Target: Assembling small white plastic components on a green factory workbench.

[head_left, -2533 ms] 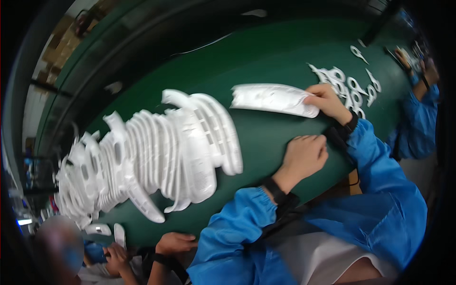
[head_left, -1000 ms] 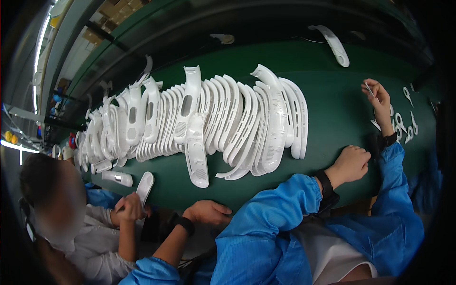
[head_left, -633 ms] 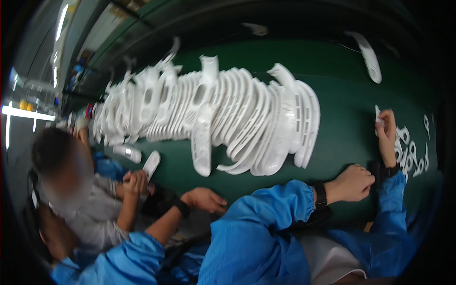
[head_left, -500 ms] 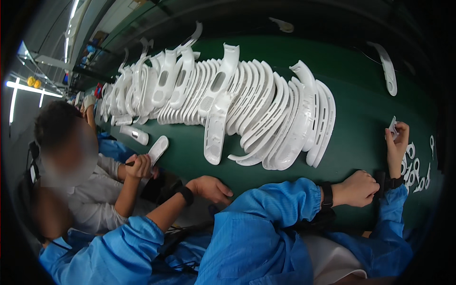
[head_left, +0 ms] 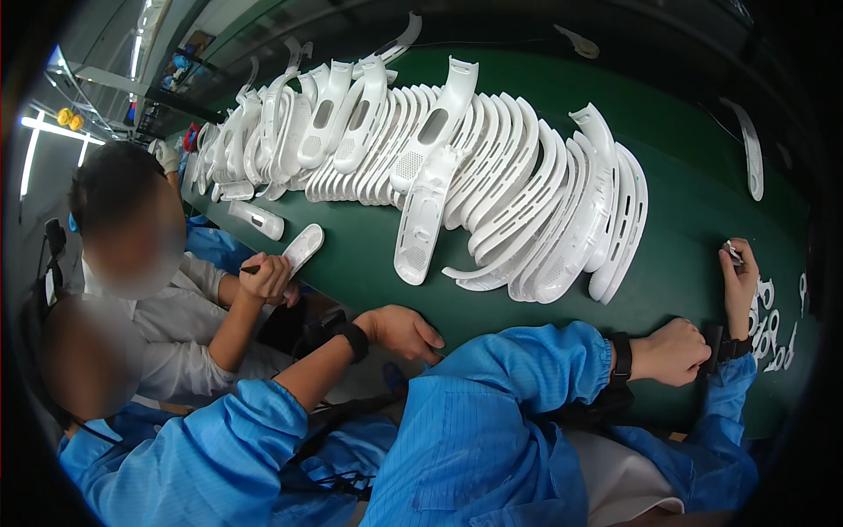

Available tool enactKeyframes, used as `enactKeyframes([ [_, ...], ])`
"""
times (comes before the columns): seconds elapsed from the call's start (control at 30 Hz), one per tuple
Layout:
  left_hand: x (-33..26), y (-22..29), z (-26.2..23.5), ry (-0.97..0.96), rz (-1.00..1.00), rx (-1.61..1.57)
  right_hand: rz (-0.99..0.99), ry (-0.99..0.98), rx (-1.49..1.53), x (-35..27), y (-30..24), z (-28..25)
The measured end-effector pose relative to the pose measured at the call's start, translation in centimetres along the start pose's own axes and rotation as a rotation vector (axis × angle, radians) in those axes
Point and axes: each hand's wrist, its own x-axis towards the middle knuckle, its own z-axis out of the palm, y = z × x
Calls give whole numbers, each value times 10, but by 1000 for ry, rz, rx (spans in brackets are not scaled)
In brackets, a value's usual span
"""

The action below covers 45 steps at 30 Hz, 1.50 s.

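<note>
Green table (head_left: 360, 241): a plain, dull surface, which runs from the upper left of the frame to the right side.
Room: white strip lights (head_left: 54, 129) and round yellow things (head_left: 67, 117) show at the upper left; the upper edge is dark.
Neighbours: at the left, a person in a white shirt (head_left: 167, 342) holds a short white cover (head_left: 306, 249) and a thin dark tool (head_left: 251, 269). A co-worker's hand (head_left: 402, 332), below the centre, is near the table edge, fingers bent.
Right hand (head_left: 736, 254): at the right side of the frame, it grips a small white piece (head_left: 734, 251) between thumb and fingertips.
Small white piece: pale and partly hidden by the fingers, so I cannot tell its full shape.
Ring parts (head_left: 762, 339): white, with a loop and a thin tail, they lie loosely together just beside the right hand, at the right edge.
Left hand (head_left: 673, 353): curled in a loose fist, just beside the right wristband (head_left: 731, 349); I cannot tell if they touch.
Long shells (head_left: 518, 167): glossy white, curved and slotted, they stand close in a row across the upper centre; some lie over the others.
</note>
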Motion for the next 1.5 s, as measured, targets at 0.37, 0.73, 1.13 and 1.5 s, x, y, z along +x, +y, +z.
enactKeyframes([
  [0.37,-4,-5,2,-11,-15,36,-16,-27,32,3,-4,6],
  [0.73,-4,-7,7,-16,-10,54,-45,-47,34,2,-3,6],
  [1.13,-3,-7,8,-11,3,46,-42,-43,40,1,-4,4],
  [1.5,-3,-7,7,-32,-3,39,-48,-33,36,2,-7,5],
])
